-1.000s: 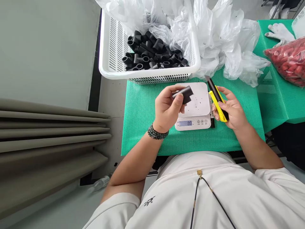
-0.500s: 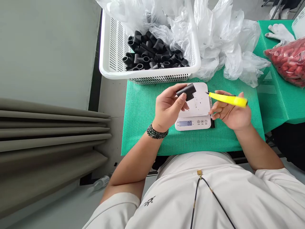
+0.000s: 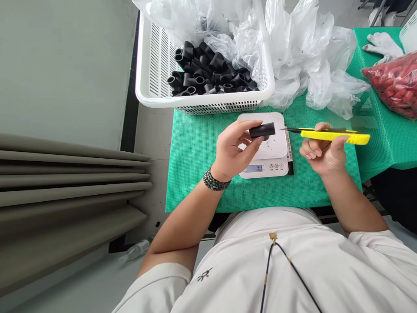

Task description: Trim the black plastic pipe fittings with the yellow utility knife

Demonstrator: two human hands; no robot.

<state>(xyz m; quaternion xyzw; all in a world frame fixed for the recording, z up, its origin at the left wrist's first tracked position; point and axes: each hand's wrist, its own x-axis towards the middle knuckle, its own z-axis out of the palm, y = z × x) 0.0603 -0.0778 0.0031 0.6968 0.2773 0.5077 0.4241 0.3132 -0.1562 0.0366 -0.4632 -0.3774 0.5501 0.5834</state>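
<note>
Between its thumb and fingers, my left hand (image 3: 233, 145) holds a black pipe fitting (image 3: 262, 130) above a white digital scale (image 3: 276, 150). The scale's display reads 0.0, and small dark bits lie on its plate. My right hand (image 3: 325, 150) grips a yellow utility knife (image 3: 335, 136), its thin blade pointing left toward the fitting with a gap between them. A black and white marker (image 3: 290, 165) lies along the scale's right edge.
A white basket (image 3: 208, 102) holding many black fittings (image 3: 208, 69) and clear plastic stands behind the scale. Crumpled plastic bags (image 3: 302, 56) lie to its right. Farther right are a bag of red pieces (image 3: 395, 84) and a white glove (image 3: 384, 45) on green cloth (image 3: 195, 174).
The fitting has been turned in my left hand, which moved slightly right. My right hand has closed around the knife, which has shifted right and now lies level.
</note>
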